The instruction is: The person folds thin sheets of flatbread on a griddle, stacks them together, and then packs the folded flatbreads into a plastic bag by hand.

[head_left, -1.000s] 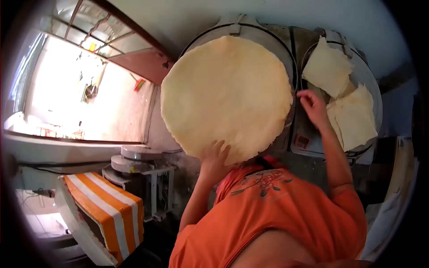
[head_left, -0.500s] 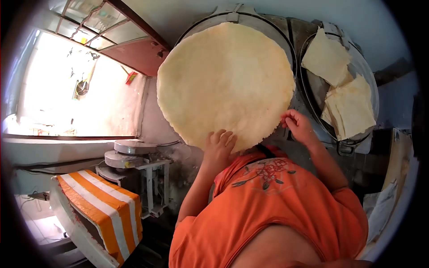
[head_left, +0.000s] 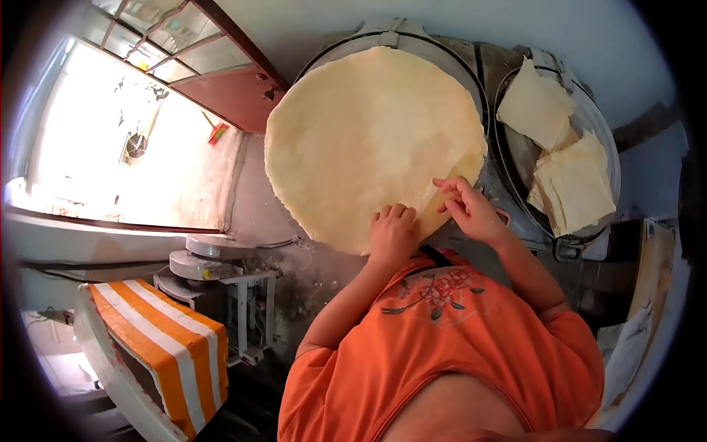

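Note:
A large, round, pale flatbread [head_left: 368, 140] lies across a big round griddle [head_left: 475, 81], covering most of it. Its lower right edge is turned up and folded inward. At that fold is my right hand [head_left: 471, 211], thumb and fingers closed on the turned edge. Close beside it, at the bottom edge, my left hand [head_left: 395, 234] has curled fingers pressed on the flatbread, the thumb towards the fold. What lies under the left palm is hidden.
Right of the griddle, cut flatbread pieces [head_left: 578, 180] are stacked on a second round pan [head_left: 508, 158]. An orange-and-white striped box [head_left: 166, 346] stands at lower left, near a metal stand with round discs [head_left: 202, 265]. A door [head_left: 236, 96] opens at upper left.
My right hand has moved left from beside the rim onto the flatbread, and its lower right edge is now folded over. My left hand has shifted right and its fingers have curled.

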A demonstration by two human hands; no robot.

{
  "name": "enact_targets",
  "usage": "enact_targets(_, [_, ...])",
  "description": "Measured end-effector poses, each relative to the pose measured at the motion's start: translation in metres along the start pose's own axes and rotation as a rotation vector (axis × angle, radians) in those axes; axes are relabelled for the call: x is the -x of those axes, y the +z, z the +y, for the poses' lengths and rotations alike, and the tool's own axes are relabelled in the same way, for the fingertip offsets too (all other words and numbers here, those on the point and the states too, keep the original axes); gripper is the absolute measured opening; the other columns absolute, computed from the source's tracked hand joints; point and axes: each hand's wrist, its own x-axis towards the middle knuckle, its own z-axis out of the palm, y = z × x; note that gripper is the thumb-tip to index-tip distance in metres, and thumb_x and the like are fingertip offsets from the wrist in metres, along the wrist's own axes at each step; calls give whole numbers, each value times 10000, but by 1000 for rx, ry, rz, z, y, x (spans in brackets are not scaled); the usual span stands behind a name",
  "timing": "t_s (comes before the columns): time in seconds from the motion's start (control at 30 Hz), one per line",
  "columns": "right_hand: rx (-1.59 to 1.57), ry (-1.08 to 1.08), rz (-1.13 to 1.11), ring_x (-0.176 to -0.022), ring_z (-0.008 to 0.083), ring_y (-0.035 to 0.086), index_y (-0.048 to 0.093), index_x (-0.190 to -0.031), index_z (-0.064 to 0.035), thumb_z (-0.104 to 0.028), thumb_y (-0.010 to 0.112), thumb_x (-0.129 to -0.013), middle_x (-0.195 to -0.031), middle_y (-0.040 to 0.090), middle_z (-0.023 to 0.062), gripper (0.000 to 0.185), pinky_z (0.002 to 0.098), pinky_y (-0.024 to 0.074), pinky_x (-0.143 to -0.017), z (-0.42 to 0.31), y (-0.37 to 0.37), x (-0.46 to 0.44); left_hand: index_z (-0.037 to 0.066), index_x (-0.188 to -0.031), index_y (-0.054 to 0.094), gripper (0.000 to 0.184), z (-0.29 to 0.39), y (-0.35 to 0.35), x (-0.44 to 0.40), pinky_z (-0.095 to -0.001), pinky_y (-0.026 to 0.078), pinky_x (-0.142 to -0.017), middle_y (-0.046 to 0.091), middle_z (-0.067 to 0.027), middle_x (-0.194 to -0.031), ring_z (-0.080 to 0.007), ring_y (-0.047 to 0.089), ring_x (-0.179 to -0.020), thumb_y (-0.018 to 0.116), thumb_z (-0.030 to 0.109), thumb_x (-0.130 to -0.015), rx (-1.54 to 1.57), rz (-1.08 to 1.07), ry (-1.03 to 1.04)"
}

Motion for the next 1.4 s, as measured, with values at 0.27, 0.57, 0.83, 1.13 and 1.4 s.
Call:
enact_targets(0.27, [835,-441,-43,-1022,301,547,618,-925,-65,-115,609,-774,-1084,596,104,159,423,406,-903,29,8,1,55,-802,627,83,-50,-53,-55,-391,473,-696,609,-112,-812,-314,575,-807,593,130,-796,-1,181,-300])
enact_targets(0.57, [882,-380,-67,-918,259,565,614,-891,-86,-160,605,-776,-961,601,64,138,375,425,-853,23,8,-10,18,-758,605,263,-217,-152,-150,-438,476,-707,615,-177,-812,-374,580,-811,489,244,-829,-318,334,-488])
enact_targets(0.83, [696,-326,-100,-852,281,595,619,-870,-76,-148,615,-780,-885,639,77,115,391,453,-776,3,21,-41,58,-1234,434,668,-235,-116,-102,-489,331,-921,455,-131,-1230,-325,387,-1155,679,431,-736,-660,230,-458])
enact_targets(1.13, [649,-387,-404,-862,297,603,635,-933,-76,-147,606,-810,-949,638,105,145,382,478,-746,-24,72,-123,86,-732,630,91,-183,-114,-35,-376,381,-819,578,-10,-859,-190,519,-911,570,137,-686,-577,-262,23])
enact_targets(1.4, [768,-455,-167,-760,331,614,575,-971,-22,-223,606,-791,-785,635,128,272,410,494,-664,-80,153,-263,65,-821,614,130,-125,-172,-117,-351,423,-800,589,-24,-892,-211,551,-910,597,60,-692,-610,395,251])
